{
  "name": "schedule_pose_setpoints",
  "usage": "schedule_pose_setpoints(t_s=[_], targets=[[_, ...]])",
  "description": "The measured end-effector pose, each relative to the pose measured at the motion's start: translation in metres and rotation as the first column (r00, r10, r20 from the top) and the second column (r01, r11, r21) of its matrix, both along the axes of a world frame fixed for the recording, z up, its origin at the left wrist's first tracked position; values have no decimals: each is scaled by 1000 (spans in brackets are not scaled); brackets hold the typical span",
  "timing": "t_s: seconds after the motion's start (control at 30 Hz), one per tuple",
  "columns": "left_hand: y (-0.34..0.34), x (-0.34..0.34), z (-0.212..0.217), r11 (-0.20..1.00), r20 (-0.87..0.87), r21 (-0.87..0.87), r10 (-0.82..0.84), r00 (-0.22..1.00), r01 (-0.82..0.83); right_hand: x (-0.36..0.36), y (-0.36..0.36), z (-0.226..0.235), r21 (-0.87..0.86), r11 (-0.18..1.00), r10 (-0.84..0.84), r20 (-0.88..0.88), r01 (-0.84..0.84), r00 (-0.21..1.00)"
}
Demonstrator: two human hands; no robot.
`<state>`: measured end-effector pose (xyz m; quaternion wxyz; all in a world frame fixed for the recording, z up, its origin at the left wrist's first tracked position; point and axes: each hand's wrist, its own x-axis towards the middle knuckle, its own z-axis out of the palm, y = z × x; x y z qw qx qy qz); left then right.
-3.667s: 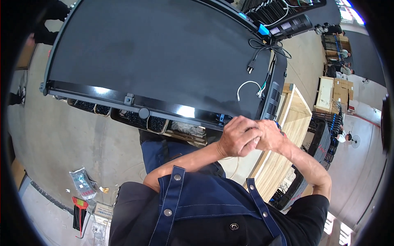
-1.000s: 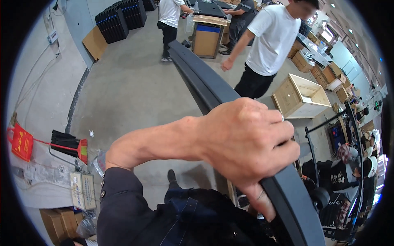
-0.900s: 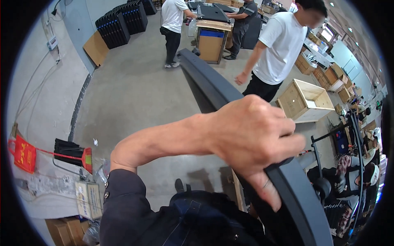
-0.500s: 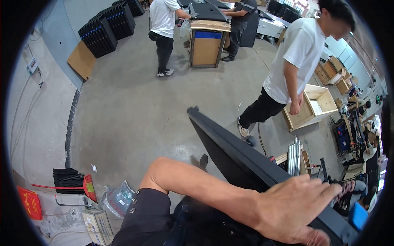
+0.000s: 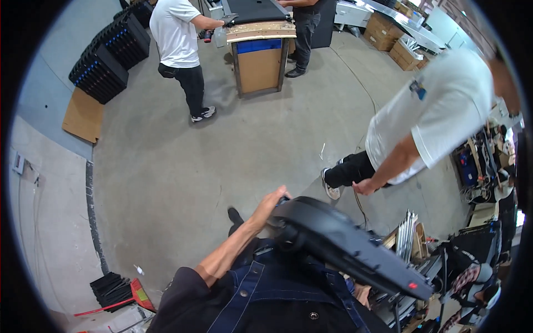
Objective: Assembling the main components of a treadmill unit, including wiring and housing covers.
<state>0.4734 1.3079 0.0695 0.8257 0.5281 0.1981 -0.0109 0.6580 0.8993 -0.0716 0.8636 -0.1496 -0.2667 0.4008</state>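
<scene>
A long, thick black machine body (image 5: 338, 233) is tilted on its edge across my front. It has a rounded, bulky end and a small red spot near its lower right end. My left hand (image 5: 273, 202) is closed on its rounded end, the fingertips partly hidden behind it. Below the machine, against my dark apron, a bit of my right hand (image 5: 362, 293) shows. The machine hides its fingers, so I cannot tell their grip.
A person in a white shirt (image 5: 422, 116) stands close on the right. Two people work at a wooden bench (image 5: 261, 30) ahead. Silvery metal tubes (image 5: 406, 236) are at lower right, black strips (image 5: 111, 291) and a red broom (image 5: 141, 294) at lower left. A cable (image 5: 358, 205) crosses the floor.
The black machine has turned from a thin, slanted edge to show its bulky rounded end. My left hand has moved from its near right part to that end. The person at right has come nearer.
</scene>
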Motion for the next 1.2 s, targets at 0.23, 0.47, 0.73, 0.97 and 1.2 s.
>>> schedule_pose_setpoints(t_s=[0.23,0.47,0.73,0.97,1.2], targets=[[183,75,-68,958,-180,-287,-31,983,-22,90,153,-16,-64,996,-45,142,54,989],[387,132,-102,885,-105,-456,49,993,-92,226,311,41,-150,987,0,336,54,942],[534,229,-67,874,-182,-398,224,958,-280,326,389,3,-236,971,125,335,-46,934],[570,324,-132,776,-85,-265,573,815,-573,496,543,-15,-725,662,-153,114,188,982],[598,460,-170,620,-187,-268,717,671,-737,713,673,-53,-809,579,-100,48,97,994]])
